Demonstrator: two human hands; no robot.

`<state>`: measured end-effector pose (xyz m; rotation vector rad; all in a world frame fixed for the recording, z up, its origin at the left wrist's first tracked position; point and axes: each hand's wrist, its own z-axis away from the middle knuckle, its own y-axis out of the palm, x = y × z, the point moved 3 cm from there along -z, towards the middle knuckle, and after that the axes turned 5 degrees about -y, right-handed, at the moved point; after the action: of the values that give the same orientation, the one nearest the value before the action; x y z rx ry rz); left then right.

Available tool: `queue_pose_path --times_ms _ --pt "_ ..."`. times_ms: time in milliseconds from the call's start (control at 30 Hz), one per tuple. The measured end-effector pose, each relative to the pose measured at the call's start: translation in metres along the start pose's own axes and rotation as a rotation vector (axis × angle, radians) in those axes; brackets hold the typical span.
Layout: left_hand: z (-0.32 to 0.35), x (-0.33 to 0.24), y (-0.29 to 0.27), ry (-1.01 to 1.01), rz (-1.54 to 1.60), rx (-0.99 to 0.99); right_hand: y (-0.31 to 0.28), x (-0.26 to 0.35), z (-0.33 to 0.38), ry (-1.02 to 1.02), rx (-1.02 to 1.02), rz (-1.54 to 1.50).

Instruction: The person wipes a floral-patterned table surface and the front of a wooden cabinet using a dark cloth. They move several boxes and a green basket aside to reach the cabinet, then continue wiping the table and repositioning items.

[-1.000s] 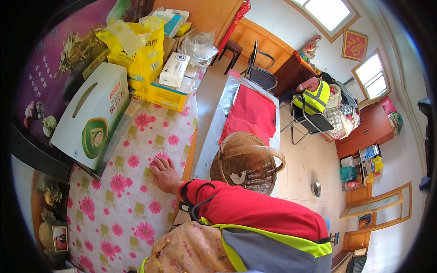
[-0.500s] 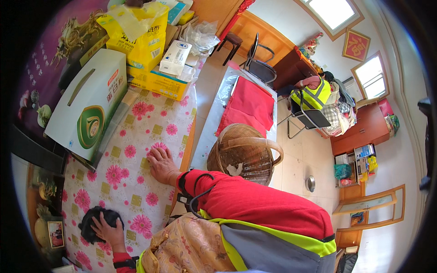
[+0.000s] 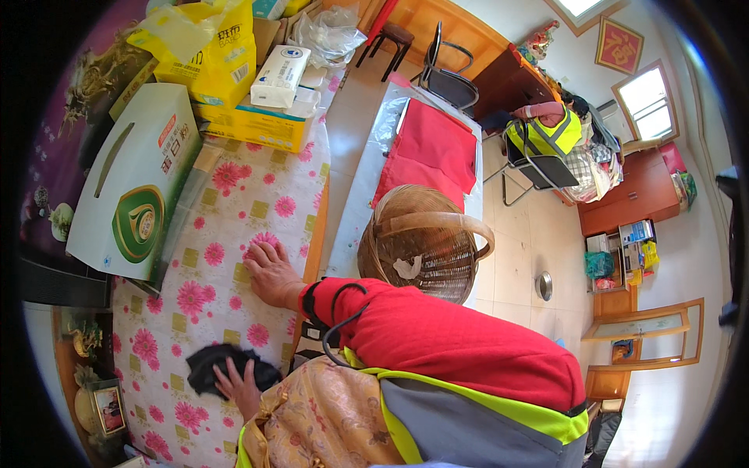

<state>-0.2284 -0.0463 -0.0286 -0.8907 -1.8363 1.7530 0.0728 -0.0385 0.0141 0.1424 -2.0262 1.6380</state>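
A bunched black cloth [image 3: 204,370] lies on the flowered tablecloth [image 3: 204,257], close to the near edge of the table. My left hand [image 3: 240,390] presses down on the cloth with its fingers spread over it, and the cloth moves along with the hand. Farther up the table, my right hand [image 3: 273,277] rests palm down on the tablecloth. Its fingers are loosely stretched out and nothing is in them. The right arm, in a red sleeve, reaches across from the right.
A white-green carton [image 3: 129,183] stands at the table's left, with a yellow bag [image 3: 218,58] and tissue pack [image 3: 281,76] behind. A wicker basket [image 3: 425,242] sits on a bench with red cloth [image 3: 433,148]. Another person in a yellow vest [image 3: 546,136] sits beyond.
My left hand and the black cloth have slid to the right across the tablecloth, closer to my body. My right hand stays in about the same place; the view has shifted slightly.
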Motion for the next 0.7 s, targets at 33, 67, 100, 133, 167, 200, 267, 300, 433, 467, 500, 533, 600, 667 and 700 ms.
queue_pose_path --times_ms 33,67,100,133,167,200,267,300,433,467,500,533,600,667,700 --pt "-0.013 -0.009 -0.007 -0.013 0.082 0.157 0.001 0.0 0.0 0.009 0.013 -0.002" --pt "-0.03 -0.022 -0.017 0.053 0.171 0.182 0.001 -0.001 0.0 0.015 0.025 -0.002" --pt "-0.047 -0.033 -0.023 0.067 0.245 0.247 0.002 -0.001 0.0 0.021 0.039 -0.002" --pt "-0.059 -0.042 -0.031 0.137 0.294 0.202 0.003 -0.002 0.0 0.023 0.033 0.001" --pt "-0.067 -0.049 -0.036 0.177 0.35 0.177 0.003 -0.002 0.0 0.026 0.026 0.003" --pt "-0.069 -0.049 -0.036 0.147 0.337 0.253 0.004 -0.003 0.0 0.029 0.023 -0.001" --pt "-0.065 -0.045 -0.032 0.17 0.345 0.212 0.005 -0.003 0.0 0.03 0.016 -0.004" --pt "-0.051 -0.036 -0.03 0.169 0.374 0.216 0.006 -0.003 0.0 0.03 0.014 -0.008" --pt "0.01 0.003 -0.02 0.149 0.067 0.088 0.006 -0.004 -0.001 0.004 -0.004 -0.008" --pt "0.027 0.014 -0.022 0.091 0.088 0.133 0.005 -0.004 -0.001 0.002 -0.004 -0.01" --pt "0.044 0.027 -0.028 -0.081 0.242 0.165 0.005 -0.004 -0.001 0.007 0.0 -0.014" --pt "0.058 0.039 -0.031 -0.196 0.269 0.23 0.004 -0.003 -0.001 0.0 -0.003 -0.017" --pt "0.079 0.052 -0.031 -0.363 0.249 0.339 0.003 -0.003 0.0 0.009 0.011 -0.026" --pt "0.086 0.055 -0.026 -0.363 0.212 0.338 0.0 -0.001 0.0 0.007 0.0 -0.018" --pt "0.085 0.054 -0.024 -0.324 0.187 0.291 0.0 -0.001 0.0 0.012 0.008 -0.022"
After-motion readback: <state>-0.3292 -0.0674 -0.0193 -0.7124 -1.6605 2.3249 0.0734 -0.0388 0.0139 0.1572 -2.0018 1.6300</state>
